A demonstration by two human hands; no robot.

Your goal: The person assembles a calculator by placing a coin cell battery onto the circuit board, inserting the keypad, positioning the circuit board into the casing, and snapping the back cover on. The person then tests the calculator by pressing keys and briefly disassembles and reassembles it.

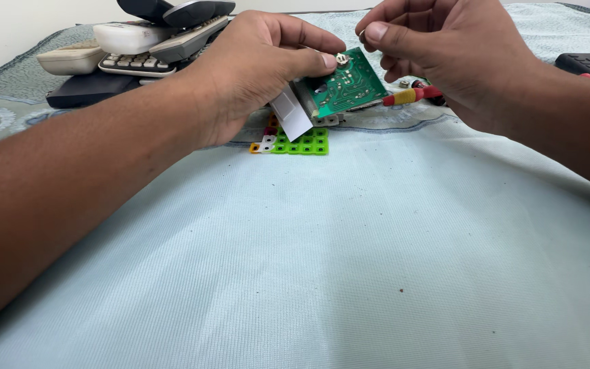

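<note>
our left hand point(261, 72) clamps the green circuit board point(343, 85); we keep it steady while our right hand point(438, 51) pinches something tiny above it.

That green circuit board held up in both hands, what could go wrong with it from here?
The green circuit board is pinched at one edge by the left hand, so it might slip onto the green rubber keypad below. The right hand seems to pinch something tiny; dropped, it could vanish on the pale blue cloth. The white ribbon strip could crease.
</note>
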